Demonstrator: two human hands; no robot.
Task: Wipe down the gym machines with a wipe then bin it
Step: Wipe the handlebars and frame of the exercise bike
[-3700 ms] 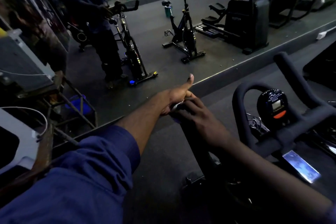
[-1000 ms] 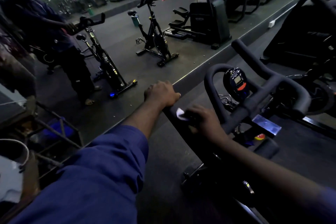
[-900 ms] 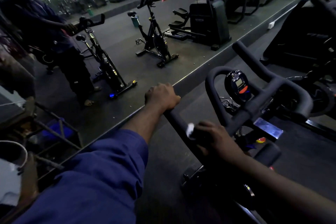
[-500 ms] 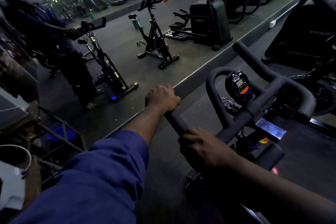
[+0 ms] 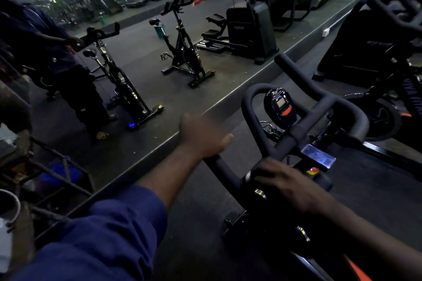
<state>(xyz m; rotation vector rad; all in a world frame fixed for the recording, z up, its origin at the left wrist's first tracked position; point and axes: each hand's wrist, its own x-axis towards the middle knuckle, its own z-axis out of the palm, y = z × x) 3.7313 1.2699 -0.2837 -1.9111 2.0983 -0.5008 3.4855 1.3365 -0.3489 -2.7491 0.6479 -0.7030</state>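
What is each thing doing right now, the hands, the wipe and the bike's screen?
Left hand, on the handlebar tip, blurred, grip unclear.
Right hand, fingers curved over the wipe, pressing it on the handlebar.
Wipe, mostly hidden, white edge peeking out.
Screen, upright, too dim to read.

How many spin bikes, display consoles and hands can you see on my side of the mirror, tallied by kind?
Black spin bikes: 2
Round black display console with orange button: 1
Bare hands: 2
Total: 5
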